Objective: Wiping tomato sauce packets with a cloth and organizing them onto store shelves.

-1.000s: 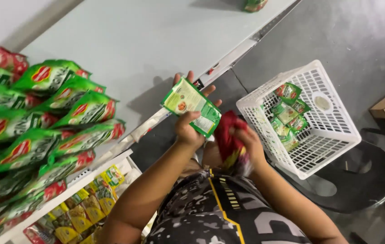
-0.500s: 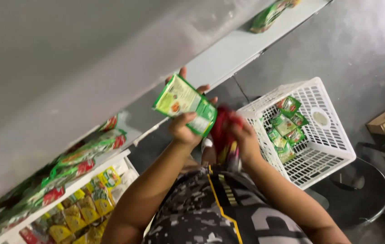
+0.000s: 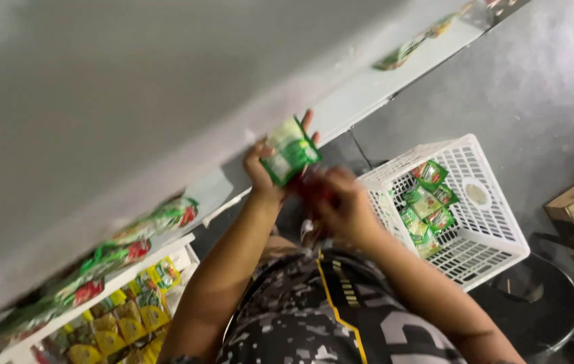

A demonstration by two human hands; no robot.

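**A:** What are the hands doing?

**B:** The left hand (image 3: 263,168) is raised and pinches a green sachet (image 3: 292,152) by its lower edge. The right hand (image 3: 341,205) is just beside it at 4 o'clock, curled around something red (image 3: 308,185) that is too blurred to name.

**A:** Where is the sachet?

**B:** In the air, just under the front edge of the white shelf (image 3: 368,87). The white plastic basket (image 3: 503,202), with more green sachets (image 3: 425,202) in it, lies at 4 o'clock.

**A:** Which step is this?

**B:** I'd judge it shelving, with the sachet lifted but not yet set down. Placing it would mean carrying it towards 12 o'clock, over the shelf lip, before the fingers let go.

**A:** And its orientation?

**B:** The printed face points at the camera. The long axis seems to run from 11 to 5 o'clock, though blur makes that uncertain.
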